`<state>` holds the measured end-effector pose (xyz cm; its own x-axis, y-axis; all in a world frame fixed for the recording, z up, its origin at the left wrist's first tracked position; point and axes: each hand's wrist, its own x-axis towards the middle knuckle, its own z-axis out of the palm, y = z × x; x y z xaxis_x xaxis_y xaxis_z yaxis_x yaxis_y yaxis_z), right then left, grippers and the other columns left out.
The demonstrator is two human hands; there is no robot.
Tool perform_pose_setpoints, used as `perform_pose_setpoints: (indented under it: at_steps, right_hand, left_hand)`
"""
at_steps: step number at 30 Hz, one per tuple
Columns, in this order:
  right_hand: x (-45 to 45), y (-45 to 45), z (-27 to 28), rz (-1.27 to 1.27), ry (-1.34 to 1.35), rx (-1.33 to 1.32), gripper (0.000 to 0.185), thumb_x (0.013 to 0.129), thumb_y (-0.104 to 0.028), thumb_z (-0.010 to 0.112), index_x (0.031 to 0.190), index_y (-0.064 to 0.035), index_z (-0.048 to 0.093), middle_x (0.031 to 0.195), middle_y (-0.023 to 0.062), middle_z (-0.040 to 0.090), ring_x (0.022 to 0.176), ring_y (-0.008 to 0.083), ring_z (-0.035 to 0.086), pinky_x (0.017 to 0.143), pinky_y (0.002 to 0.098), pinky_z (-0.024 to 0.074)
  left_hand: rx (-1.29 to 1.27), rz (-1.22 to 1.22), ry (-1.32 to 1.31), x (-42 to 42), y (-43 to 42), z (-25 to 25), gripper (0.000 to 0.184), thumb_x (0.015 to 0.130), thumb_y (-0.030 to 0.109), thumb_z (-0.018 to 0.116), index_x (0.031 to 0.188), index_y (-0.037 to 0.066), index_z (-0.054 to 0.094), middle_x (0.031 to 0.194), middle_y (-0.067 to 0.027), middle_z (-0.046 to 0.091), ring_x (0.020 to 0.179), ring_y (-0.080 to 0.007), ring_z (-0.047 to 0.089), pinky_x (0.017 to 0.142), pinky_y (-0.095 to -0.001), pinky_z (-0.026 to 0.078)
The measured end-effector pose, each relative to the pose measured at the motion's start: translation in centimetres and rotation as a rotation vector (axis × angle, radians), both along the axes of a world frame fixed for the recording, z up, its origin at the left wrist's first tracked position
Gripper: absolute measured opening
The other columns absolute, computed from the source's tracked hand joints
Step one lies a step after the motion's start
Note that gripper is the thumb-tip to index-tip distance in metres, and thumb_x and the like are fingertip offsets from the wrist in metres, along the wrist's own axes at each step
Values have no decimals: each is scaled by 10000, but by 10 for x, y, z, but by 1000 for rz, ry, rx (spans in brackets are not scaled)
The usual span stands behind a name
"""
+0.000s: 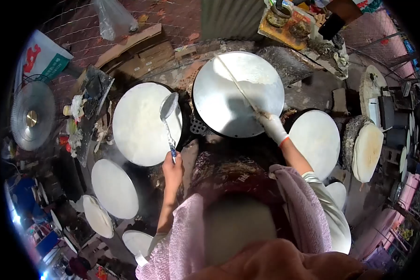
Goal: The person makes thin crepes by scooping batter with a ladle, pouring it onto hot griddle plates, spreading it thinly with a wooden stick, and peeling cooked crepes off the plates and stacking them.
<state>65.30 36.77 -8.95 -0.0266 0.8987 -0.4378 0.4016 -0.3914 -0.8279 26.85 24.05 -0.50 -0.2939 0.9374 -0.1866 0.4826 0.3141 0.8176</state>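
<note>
My left hand (172, 171) is closed round the handle of a metal ladle (169, 106), whose bowl is over the right part of a round griddle (142, 126) coated in a pale layer. In a white glove, my right hand (271, 126) grips a long thin stick (233, 78) that slants up and left across the middle griddle (210, 100). A white patch lies on the upper part of that griddle; the rest is bare shiny metal. To the right of my gloved hand is another pale-covered griddle (315, 142).
More round pale discs (114, 189) lie at the lower left. A stack of flat rounds (367, 153) is at the right. A fan (32, 116) stands at the far left, cardboard (144, 58) behind the griddles, and a cluttered yellow tray (287, 28) at the back.
</note>
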Motion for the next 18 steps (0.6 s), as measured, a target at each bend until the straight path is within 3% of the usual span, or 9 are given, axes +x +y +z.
perform_pose_setpoints:
  at_steps: [2, 4, 6, 8, 10, 11, 14, 15, 18]
  right_hand:
    - [37, 12, 8, 117, -240, 1, 331, 865, -227, 653, 1106, 0, 668, 1028, 94, 696, 928, 164, 629, 833, 297, 473]
    - [61, 30, -7, -153, 3, 275, 315, 878, -216, 651, 1089, 16, 676, 1003, 81, 696, 880, 140, 622, 814, 291, 483]
    - [69, 40, 8, -61, -20, -128, 329, 878, -214, 653, 1106, 22, 664, 995, 64, 682, 858, 140, 598, 817, 280, 471]
    - [50, 40, -16, 130, 119, -44, 331, 870, -194, 663, 1118, 25, 653, 1013, 58, 663, 866, 132, 569, 810, 266, 460]
    - [38, 30, -7, 83, 344, -93, 343, 855, -135, 672, 1155, 27, 632, 1106, 84, 642, 990, 126, 559, 837, 256, 453]
    - [44, 33, -6, 160, 254, -44, 332, 866, -145, 656, 1152, 23, 635, 1088, 86, 655, 985, 126, 572, 843, 254, 455]
    - [73, 63, 31, 360, -179, 35, 313, 894, -189, 613, 1131, 11, 653, 1008, 81, 694, 911, 124, 616, 824, 260, 474]
    - [86, 72, 12, 165, 100, 123, 333, 889, -225, 609, 1117, 13, 659, 965, 70, 708, 834, 130, 633, 794, 275, 490]
    - [74, 94, 36, 373, -150, -151, 301, 878, -135, 624, 1133, 23, 646, 1008, 47, 677, 892, 100, 581, 782, 255, 466]
  left_hand:
    - [-76, 49, -46, 13, -1, 15, 167, 946, 168, 568, 940, 1, 563, 644, -1, 479, 577, -82, 403, 527, -264, 354]
    - [-32, 46, 11, 19, -5, 12, 165, 942, 167, 575, 942, 3, 565, 653, -10, 483, 592, -87, 408, 535, -267, 359]
    - [-76, 72, -6, 27, -7, 16, 162, 941, 166, 576, 945, 4, 566, 658, -13, 481, 592, -87, 407, 532, -270, 359]
    - [-43, 87, 14, 33, -12, 8, 150, 934, 153, 578, 936, 4, 565, 654, -11, 482, 587, -86, 418, 528, -273, 365]
    - [-126, 126, 20, 41, -9, 12, 127, 922, 129, 576, 921, 3, 563, 639, -32, 501, 584, -98, 451, 542, -288, 396]
    - [-195, 190, -70, 46, -9, 17, 139, 922, 140, 576, 904, 4, 555, 632, -29, 483, 577, -102, 432, 533, -291, 383]
    - [-136, 150, 20, 45, -17, 6, 150, 921, 147, 575, 923, -3, 561, 639, -31, 489, 577, -109, 437, 533, -293, 385]
    - [-163, 161, 35, 49, -16, 15, 160, 918, 143, 575, 948, -13, 566, 647, -43, 498, 578, -114, 442, 536, -296, 391]
    - [-138, 168, 93, 47, -28, -2, 171, 913, 137, 579, 983, -19, 574, 654, -58, 507, 578, -119, 445, 539, -300, 397]
